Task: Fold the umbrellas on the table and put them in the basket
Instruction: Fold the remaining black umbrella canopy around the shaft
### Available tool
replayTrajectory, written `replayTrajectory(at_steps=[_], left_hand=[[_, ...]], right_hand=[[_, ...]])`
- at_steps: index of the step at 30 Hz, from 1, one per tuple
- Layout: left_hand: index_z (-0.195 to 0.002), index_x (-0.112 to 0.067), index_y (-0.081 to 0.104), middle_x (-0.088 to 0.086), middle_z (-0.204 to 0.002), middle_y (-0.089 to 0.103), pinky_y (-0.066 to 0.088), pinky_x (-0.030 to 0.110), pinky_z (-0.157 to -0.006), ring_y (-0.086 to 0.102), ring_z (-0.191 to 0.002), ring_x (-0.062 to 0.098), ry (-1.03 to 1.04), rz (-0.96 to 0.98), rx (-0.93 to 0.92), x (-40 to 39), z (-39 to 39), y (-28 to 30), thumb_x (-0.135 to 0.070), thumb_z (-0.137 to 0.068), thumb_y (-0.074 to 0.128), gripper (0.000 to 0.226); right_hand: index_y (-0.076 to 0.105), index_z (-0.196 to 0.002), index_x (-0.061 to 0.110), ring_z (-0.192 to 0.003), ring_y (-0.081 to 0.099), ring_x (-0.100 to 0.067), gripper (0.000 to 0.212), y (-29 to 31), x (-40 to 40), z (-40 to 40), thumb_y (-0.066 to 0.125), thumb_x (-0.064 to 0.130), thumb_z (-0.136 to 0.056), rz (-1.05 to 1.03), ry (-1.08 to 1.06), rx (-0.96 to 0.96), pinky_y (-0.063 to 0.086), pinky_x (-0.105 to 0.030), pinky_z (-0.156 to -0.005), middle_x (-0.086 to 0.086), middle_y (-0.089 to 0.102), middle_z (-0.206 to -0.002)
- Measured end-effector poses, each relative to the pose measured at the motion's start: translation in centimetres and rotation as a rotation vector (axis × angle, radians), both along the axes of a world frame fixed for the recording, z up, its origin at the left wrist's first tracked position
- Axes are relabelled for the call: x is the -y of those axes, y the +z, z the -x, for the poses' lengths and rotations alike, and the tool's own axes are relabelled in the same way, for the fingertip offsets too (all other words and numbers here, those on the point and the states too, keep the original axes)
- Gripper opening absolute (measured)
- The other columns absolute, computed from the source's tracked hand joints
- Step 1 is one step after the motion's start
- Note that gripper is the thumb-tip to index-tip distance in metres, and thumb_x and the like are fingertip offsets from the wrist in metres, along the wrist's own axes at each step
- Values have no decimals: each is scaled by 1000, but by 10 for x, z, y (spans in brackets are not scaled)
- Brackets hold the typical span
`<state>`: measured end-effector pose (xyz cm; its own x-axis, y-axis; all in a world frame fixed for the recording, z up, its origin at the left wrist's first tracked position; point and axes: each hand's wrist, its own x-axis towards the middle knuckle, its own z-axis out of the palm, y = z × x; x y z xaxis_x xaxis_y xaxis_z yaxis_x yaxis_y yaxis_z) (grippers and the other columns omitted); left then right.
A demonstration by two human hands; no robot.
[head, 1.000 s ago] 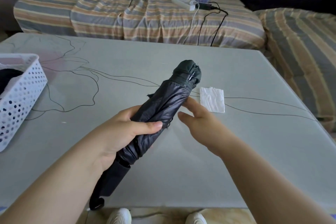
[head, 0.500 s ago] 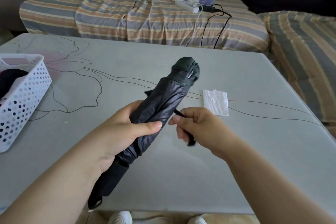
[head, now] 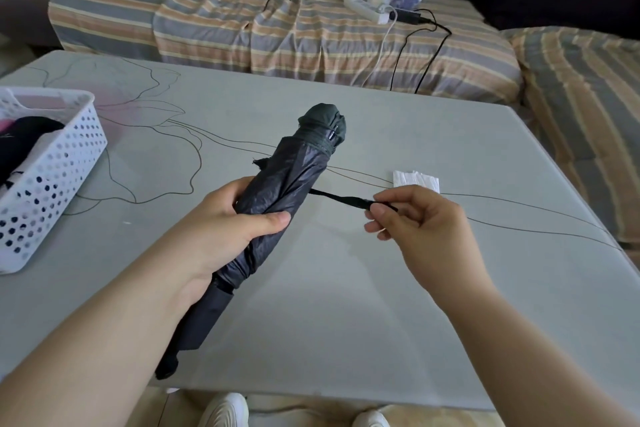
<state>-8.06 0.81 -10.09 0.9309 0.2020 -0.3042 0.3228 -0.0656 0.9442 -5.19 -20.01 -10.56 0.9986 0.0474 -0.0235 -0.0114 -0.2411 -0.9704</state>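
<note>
Above the table [head: 346, 288], the rolled umbrella [head: 291, 184] slants from its handle near the person up and away toward the far right, well right of the basket [head: 52, 184]. The left hand [head: 221, 229] wraps its middle. The right hand [head: 415, 222], just right of the roll, pinches the strap [head: 339, 199] taut, crosswise to the umbrella's length, likely ready for winding round.

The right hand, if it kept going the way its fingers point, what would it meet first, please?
Probably the umbrella: the right hand points left along the strap it pinches, though depth is unclear.
</note>
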Motion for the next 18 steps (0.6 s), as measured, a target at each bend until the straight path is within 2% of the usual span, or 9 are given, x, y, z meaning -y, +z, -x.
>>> replayTrajectory(at_steps=[2,4,8,11,15,18], left_hand=[[-99,-32,63,-10,-85,73,47,24,-62,68,-72,8,-7,-14,5,1,0,-2,-13,-79,75,30],[-100,-33,63,-10,-87,72,47,24,-64,69,-75,7,-10,-42,21,1,0,-3,-13,-79,75,32],[-103,-38,59,-16,-89,71,45,18,-64,66,-73,-3,-29,-181,107,2,1,-7,-14,-80,74,36],[-106,-44,53,-24,-86,66,42,15,-55,62,-66,-7,-89,-377,153,5,2,-10,-20,-81,71,39],[-117,-51,46,-22,-94,65,51,32,-69,63,-79,10,-148,-584,189,12,5,-12,-30,-81,68,47],[-126,-52,39,-20,-99,64,48,28,-73,61,-87,13,-196,-754,234,16,8,-10,-33,-83,65,53]], right_hand=[[64,-87,17,-59,65,-2,11,1,1,0,68,7,-86,25,-37,-7,46,-8,-58,3,73,-69],[64,-83,16,-56,63,0,11,3,1,1,70,7,-85,134,-51,16,45,-8,-55,3,71,-67],[65,-77,13,-48,59,1,13,9,1,4,65,16,-89,336,15,-14,41,-9,-47,3,68,-62],[63,-85,17,-48,58,1,11,17,-2,8,56,13,-94,292,122,-76,45,-17,-53,3,71,-64],[62,-88,12,-62,68,-7,10,25,-9,13,57,4,-91,134,273,-115,51,-16,-61,0,73,-71],[64,-94,15,-80,71,-6,13,29,-10,16,66,4,-86,121,393,-162,56,-20,-76,6,75,-83]])
